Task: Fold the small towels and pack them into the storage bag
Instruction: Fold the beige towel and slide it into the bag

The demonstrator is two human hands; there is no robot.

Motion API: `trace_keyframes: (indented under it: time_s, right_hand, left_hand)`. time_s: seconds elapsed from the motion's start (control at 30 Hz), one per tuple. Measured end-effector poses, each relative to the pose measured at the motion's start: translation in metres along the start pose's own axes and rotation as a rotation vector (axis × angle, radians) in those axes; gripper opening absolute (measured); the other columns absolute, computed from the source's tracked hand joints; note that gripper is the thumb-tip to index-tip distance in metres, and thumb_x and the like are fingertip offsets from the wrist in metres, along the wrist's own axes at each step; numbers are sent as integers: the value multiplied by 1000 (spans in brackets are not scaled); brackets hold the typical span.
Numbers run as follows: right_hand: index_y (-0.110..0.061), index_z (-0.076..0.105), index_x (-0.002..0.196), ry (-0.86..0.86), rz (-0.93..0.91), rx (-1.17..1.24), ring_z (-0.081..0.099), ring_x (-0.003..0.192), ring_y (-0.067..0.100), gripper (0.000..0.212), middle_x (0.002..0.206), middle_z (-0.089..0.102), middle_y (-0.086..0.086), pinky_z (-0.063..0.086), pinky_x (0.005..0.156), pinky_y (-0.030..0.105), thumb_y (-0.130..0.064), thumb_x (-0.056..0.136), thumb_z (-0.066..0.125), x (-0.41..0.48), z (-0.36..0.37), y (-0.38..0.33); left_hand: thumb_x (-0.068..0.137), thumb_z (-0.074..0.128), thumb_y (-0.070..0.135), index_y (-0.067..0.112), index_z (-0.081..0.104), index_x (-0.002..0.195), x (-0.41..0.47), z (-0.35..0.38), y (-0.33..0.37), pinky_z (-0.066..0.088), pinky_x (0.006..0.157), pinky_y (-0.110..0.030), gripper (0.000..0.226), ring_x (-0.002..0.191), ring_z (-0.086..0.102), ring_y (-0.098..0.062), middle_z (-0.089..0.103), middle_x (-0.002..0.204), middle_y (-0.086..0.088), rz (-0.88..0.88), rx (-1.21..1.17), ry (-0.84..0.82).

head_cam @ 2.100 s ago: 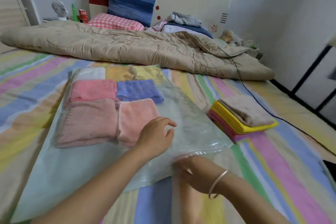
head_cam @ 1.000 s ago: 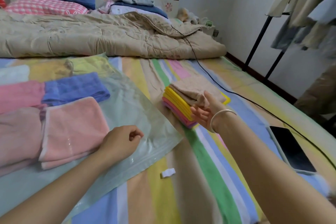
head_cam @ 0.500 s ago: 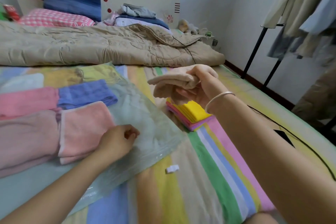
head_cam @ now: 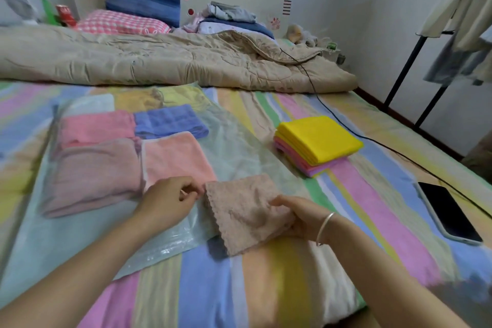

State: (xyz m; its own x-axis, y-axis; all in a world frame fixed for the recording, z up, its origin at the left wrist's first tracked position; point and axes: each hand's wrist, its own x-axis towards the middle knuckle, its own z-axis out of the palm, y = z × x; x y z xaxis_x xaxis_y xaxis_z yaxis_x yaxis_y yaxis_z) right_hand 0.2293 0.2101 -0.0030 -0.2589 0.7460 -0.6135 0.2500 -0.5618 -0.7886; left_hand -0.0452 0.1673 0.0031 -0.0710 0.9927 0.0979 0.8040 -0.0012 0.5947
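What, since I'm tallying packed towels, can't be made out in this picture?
Head view only:
- Pale folded towels at the far end of the clear plastic storage bag: hazed by the film, number unclear.
- Stack of yellow and pink folded cloths: lower layers covered, count unclear.
- Left hand: curled fingers hide whether it pinches the bag.
- Beige scalloped towel in the right hand: folds underneath hidden.
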Motion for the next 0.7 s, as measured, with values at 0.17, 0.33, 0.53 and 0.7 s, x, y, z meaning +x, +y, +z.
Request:
trace_keyframes:
  time_s: [0.17,0.33,0.53,0.7]
  right_hand:
    - [-9,66,101,290,-84,-355,57,63,19,60,72,58,2,49,58,27,-64,77,62,11,-4,-25]
    - [-7,59,120,123,60,-39,67,94,32,105,109,69,17,53,83,48,-69,38,81,26,2,-35]
    - [-7,60,115,84,79,-187,70,79,32,66,90,73,16,57,74,45,-39,64,85,15,20,-42]
    - [-7,63,106,218,6,-328,66,88,33,30,100,66,18,58,72,48,-14,78,72,10,16,-37]
  left_hand:
    - [71,72,42,32,62,78,-21,6,10,50,72,-29,16,76,60,-4,63,81,18,141,192,-174]
    - [58,73,49,27,53,89,-24,13,8,48,78,-36,43,89,55,-13,55,98,10,208,305,-241]
    - [64,67,39,26,54,87,-24,10,2,50,77,-35,29,87,58,-12,58,95,11,216,288,-271]
    - [77,58,31,23,73,93,-24,9,10,45,70,-26,23,85,66,-16,73,92,5,266,444,-189]
